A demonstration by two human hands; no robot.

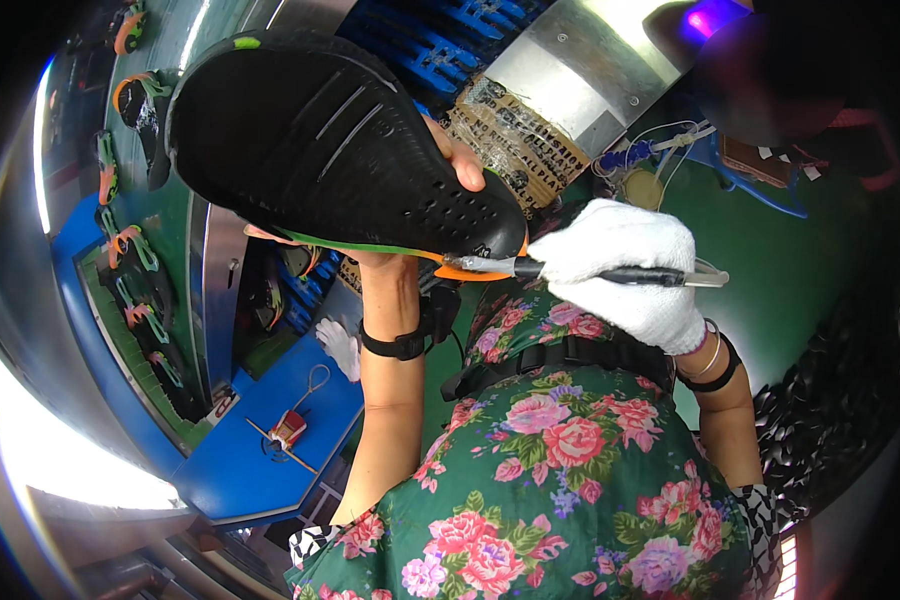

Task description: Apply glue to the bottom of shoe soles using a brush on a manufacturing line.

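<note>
- Workshop setting: green floor at right; at left, a conveyor belt bearing a row of sandal-like pieces with orange and green loops; blue table below, with a loose white glove near its edge.
- Specimen: black shoe sole with green and orange edging, raised in front of the person, clear of the table.
- Left hand: bare, grasping the sole from behind; fingertips show past its upper edge, much of the palm is hidden.
- Right hand: in a white knitted glove, closed pen-fashion round a slim black-handled brush.
- Orientation: long axis slants from upper left to lower right. Broad rounded end points upper left, away from the brush; narrow, perforated end points lower right, toward the gloved hand. Black face turned up to the camera.
- Step in hand (judged): brush work along the rim at the narrow end. Tip overlaps the orange edging and seems to touch it; contact pressure cannot be told.
- Next move (judged): calls for a firm left hold and a light stroke following the curved rim, with the tip kept off the black face.
</note>
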